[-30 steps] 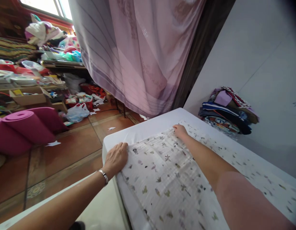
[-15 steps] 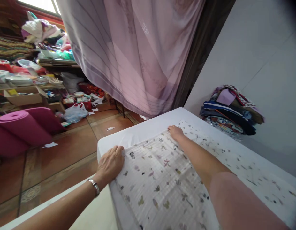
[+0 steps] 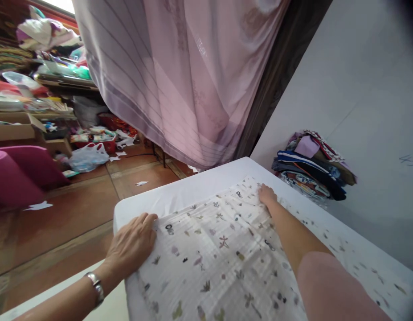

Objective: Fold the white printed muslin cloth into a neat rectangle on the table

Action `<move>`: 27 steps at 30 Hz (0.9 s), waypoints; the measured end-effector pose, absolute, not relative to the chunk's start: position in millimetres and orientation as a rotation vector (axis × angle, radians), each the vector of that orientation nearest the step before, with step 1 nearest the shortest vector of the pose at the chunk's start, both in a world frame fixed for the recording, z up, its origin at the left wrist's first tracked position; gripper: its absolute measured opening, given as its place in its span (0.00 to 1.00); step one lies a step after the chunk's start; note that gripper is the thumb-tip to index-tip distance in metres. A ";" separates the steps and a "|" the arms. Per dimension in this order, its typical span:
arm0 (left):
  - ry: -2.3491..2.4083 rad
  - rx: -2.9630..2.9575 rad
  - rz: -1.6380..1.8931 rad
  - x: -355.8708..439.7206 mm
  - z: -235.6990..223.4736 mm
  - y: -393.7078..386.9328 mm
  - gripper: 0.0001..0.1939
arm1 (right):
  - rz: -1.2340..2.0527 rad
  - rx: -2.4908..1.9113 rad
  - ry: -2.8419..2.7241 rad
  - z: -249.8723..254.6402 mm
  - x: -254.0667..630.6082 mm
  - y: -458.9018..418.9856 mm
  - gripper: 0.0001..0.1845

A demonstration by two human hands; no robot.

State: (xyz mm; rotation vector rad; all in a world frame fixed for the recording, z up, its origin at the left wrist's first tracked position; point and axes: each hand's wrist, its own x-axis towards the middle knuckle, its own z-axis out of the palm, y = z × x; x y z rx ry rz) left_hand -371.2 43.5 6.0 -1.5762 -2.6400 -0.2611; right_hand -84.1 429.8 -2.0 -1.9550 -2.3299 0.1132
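A thin white cloth (image 3: 206, 254) printed with small plants and animals lies spread over the white-covered bed (image 3: 139, 203). At the near left corner of the cloth, my left hand (image 3: 134, 243) is closed on its edge, fingers together and thumb hidden; a silver bracelet circles the wrist. Further off, my right hand (image 3: 268, 194) is closed on the far right part of the same cloth, its fingertips partly hidden. Faint creases run across the cloth between the hands. More of the same print extends to the right, beyond my right forearm.
Folded clothes (image 3: 309, 165) are stacked against the white wall (image 3: 360, 67). A pink curtain (image 3: 193, 80) hangs beyond the bed. On the tiled floor (image 3: 89, 205) at left are a rolled pink mat (image 3: 22, 174), a plastic bag (image 3: 87, 157), paper scraps and boxes.
My right hand has moved right along the cloth's far edge, uncovering a printed figure. My left hand stays at its corner. The view has shifted slightly right.
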 end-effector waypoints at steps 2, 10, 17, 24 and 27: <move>-2.640 -1.551 -0.296 -372.5 2.9 42.7 0.15 | 0.126 -2.002 -2.292 -4.4 -80.4 438.8 0.23; -2.655 -1.454 -0.404 -372.7 -1.3 40.0 0.15 | 0.139 -2.023 -2.102 0.0 -85.0 466.0 0.15; -2.633 -1.464 -0.458 -371.6 1.8 39.4 0.15 | 0.122 -1.982 -2.044 -3.7 -98.3 472.5 0.26; -2.598 -1.482 -0.489 -371.4 1.4 39.1 0.13 | 0.140 -1.676 -2.366 -13.9 -99.8 408.3 0.28; -2.622 -1.487 -0.495 -368.7 4.7 39.2 0.12 | 0.199 -1.473 -2.652 -15.7 -101.4 376.1 0.27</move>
